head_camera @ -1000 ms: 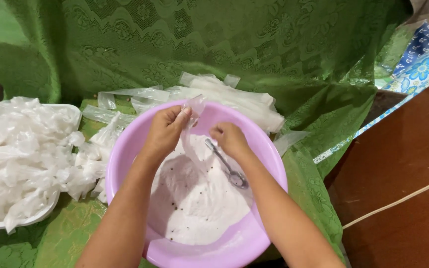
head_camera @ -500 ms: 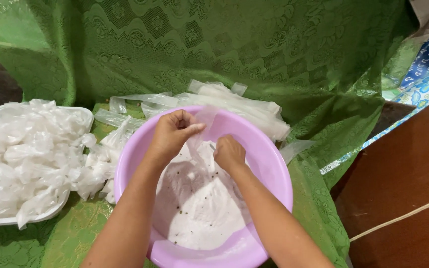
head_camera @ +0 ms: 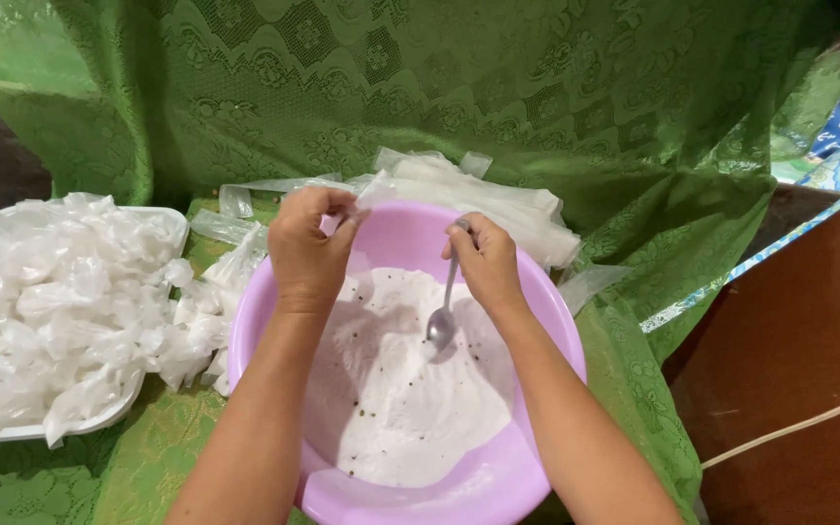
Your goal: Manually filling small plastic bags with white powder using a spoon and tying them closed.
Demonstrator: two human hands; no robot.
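1. Green patterned cloth point(head_camera: 537, 87) drapes the background and covers the worktop.
2. Spoon point(head_camera: 442, 316) hangs below the right hand point(head_camera: 486, 261), bowl resting on white powder point(head_camera: 410, 389) inside the purple basin point(head_camera: 556, 331).
3. Right grip closed round the handle.
4. Left hand point(head_camera: 308, 248) pinches a thin plastic bag point(head_camera: 352, 219) above the basin's far rim.

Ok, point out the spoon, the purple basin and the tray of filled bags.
spoon point(head_camera: 440, 327), head view, on its bowl.
purple basin point(head_camera: 548, 313), head view, on its right rim.
tray of filled bags point(head_camera: 172, 216), head view, on its far rim.
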